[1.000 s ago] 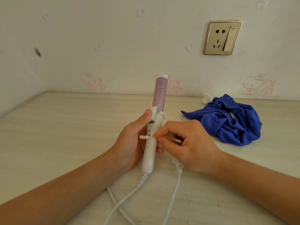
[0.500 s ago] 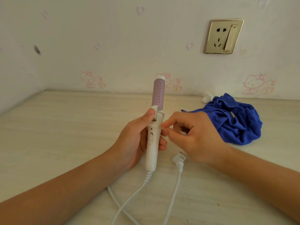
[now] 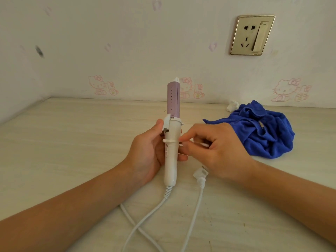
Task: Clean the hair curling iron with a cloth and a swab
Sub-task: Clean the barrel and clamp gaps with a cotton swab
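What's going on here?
A person is cleaning a curling iron. The left hand holds its handle upright; the right hand pinches a swab laid across the handle. The cloth lies bunched on the table, untouched. The plug lies on the table, unplugged.

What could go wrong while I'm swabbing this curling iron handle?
The swab, pinched by the right hand, crosses the handle just above the switch and might nudge it. The left hand alone holds the curling iron upright, so sideways pressure may tip it. The loose cord loops close by and may snag.
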Tool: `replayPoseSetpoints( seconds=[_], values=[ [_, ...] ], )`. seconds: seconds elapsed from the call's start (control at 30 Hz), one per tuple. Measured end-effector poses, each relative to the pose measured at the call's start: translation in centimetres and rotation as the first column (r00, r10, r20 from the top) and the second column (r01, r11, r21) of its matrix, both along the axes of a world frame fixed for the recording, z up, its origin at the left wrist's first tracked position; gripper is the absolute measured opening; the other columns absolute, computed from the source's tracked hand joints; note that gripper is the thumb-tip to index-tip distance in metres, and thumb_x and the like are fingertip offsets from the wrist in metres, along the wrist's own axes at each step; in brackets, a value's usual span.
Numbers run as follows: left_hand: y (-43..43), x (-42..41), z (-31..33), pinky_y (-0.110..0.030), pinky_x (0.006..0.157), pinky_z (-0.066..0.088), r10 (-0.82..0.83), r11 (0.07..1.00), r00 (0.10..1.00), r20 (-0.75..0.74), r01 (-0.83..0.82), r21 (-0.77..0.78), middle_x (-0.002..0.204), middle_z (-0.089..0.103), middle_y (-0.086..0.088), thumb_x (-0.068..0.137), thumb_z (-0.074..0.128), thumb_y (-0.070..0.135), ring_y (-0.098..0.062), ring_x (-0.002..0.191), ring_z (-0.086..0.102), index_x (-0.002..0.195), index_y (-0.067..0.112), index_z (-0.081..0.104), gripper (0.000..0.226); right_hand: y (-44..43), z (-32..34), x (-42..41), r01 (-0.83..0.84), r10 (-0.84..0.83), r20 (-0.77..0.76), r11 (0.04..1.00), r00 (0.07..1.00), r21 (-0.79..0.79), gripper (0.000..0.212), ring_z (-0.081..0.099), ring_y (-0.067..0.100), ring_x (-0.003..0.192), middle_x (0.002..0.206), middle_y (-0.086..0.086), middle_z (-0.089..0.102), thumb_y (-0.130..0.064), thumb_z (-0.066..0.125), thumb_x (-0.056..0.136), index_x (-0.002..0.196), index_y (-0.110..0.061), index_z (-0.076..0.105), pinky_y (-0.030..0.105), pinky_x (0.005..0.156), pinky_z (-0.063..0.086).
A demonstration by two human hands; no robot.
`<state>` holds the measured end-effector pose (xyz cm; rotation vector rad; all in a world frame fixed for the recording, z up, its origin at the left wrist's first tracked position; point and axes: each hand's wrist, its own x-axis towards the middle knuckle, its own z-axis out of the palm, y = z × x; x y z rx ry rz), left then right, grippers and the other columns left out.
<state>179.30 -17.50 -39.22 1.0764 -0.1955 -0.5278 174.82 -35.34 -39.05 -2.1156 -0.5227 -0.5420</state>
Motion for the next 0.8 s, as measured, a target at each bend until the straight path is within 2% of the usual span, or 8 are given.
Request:
replayPoseSetpoints(
  seconds=[0.07, 0.17, 0.3, 0.4, 0.53, 0.67, 0.73, 0.8],
  values=[
    [0.1, 0.0, 0.0, -0.041, 0.065, 0.063, 0.001, 1.0, 1.0, -0.011, -0.001, -0.003, 0.092, 0.07, -0.017, 0.104, 0.039, 0.044, -0.028, 0.073, 0.07, 0.116, 0.002, 0.07, 0.054, 0.0, -0.1, -0.3, -0.042, 0.042, -0.031, 0.999, 0.999, 0.0, 0.012, 0.045, 0.002, 0.044, 0.049, -0.017, 0.05, 0.0, 0.074, 0.089, 0.089, -0.011, 0.079, 0.013, 0.056, 0.045],
    [0.4, 0.1, -0.1, -0.034, 0.066, 0.06, -0.002, 1.0, 0.999, -0.04, 0.003, 0.017, 0.09, 0.072, -0.018, 0.103, 0.038, 0.047, -0.026, 0.07, 0.069, 0.115, -0.002, 0.068, 0.059, 1.1, -0.2, -1.4, -0.177, 0.165, -0.112, 0.979, 0.98, -0.106, 0.012, 0.051, 0.007, 0.049, 0.057, -0.013, 0.059, -0.007, 0.073, 0.088, 0.089, -0.017, 0.08, 0.051, 0.08, 0.059],
    [0.2, 0.1, 0.1, -0.037, 0.059, 0.062, 0.031, 0.999, 0.999, -0.043, -0.032, -0.027, 0.089, 0.069, -0.015, 0.105, 0.037, 0.042, -0.025, 0.066, 0.069, 0.112, 0.001, 0.069, 0.052, 0.5, -0.1, -0.4, -0.013, 0.012, -0.014, 0.999, 1.0, -0.03, 0.01, 0.043, 0.005, 0.045, 0.051, -0.003, 0.056, -0.009, 0.074, 0.088, 0.089, -0.017, 0.08, 0.023, 0.053, 0.043],
    [0.3, 0.1, 0.2, -0.036, 0.061, 0.061, 0.028, 0.999, 0.998, -0.059, -0.029, -0.019, 0.089, 0.069, -0.017, 0.106, 0.035, 0.043, -0.027, 0.067, 0.068, 0.113, -0.001, 0.067, 0.055, 0.8, -0.3, -0.8, -0.054, 0.053, -0.066, 0.998, 0.996, -0.018, 0.012, 0.04, 0.007, 0.047, 0.05, -0.007, 0.047, -0.005, 0.075, 0.089, 0.089, -0.017, 0.079, 0.038, 0.064, 0.056],
    [0.5, 0.2, 0.3, -0.04, 0.073, 0.055, -0.003, 1.0, 0.998, -0.06, 0.003, 0.004, 0.093, 0.072, -0.022, 0.106, 0.032, 0.045, -0.029, 0.071, 0.068, 0.115, 0.0, 0.066, 0.057, 1.3, -0.2, -1.6, -0.247, 0.227, -0.123, 0.952, 0.966, -0.183, 0.011, 0.046, 0.009, 0.048, 0.053, -0.008, 0.049, -0.012, 0.073, 0.086, 0.088, -0.021, 0.079, 0.024, 0.06, 0.047],
    [0.4, 0.2, 0.3, -0.034, 0.064, 0.058, 0.028, 0.998, 0.997, -0.065, -0.032, -0.061, 0.086, 0.072, -0.017, 0.105, 0.036, 0.041, -0.025, 0.065, 0.069, 0.104, 0.001, 0.073, 0.054, 0.8, 0.1, -0.6, -0.092, 0.085, -0.109, 0.994, 0.99, -0.063, 0.018, 0.041, 0.007, 0.048, 0.05, -0.014, 0.046, -0.001, 0.071, 0.088, 0.087, -0.017, 0.078, 0.061, 0.086, 0.057],
    [0.5, 0.2, 0.2, -0.033, 0.061, 0.059, 0.008, 0.998, 0.997, -0.074, -0.013, -0.056, 0.087, 0.071, -0.018, 0.105, 0.035, 0.042, -0.026, 0.065, 0.069, 0.108, 0.0, 0.071, 0.055, 0.6, 0.2, -0.7, -0.196, 0.184, -0.166, 0.979, 0.969, -0.061, 0.019, 0.041, 0.007, 0.047, 0.05, -0.012, 0.046, -0.002, 0.072, 0.086, 0.084, -0.021, 0.078, 0.045, 0.077, 0.061],
    [0.6, 0.3, 0.2, -0.035, 0.061, 0.06, -0.007, 0.999, 0.997, -0.075, 0.004, -0.031, 0.092, 0.072, -0.023, 0.105, 0.034, 0.044, -0.028, 0.067, 0.07, 0.115, -0.001, 0.067, 0.056, 0.8, 0.1, -1.2, -0.297, 0.271, -0.191, 0.946, 0.944, -0.127, 0.015, 0.042, 0.009, 0.047, 0.051, -0.007, 0.048, -0.007, 0.074, 0.084, 0.084, -0.022, 0.077, 0.021, 0.059, 0.045]
  ],
)
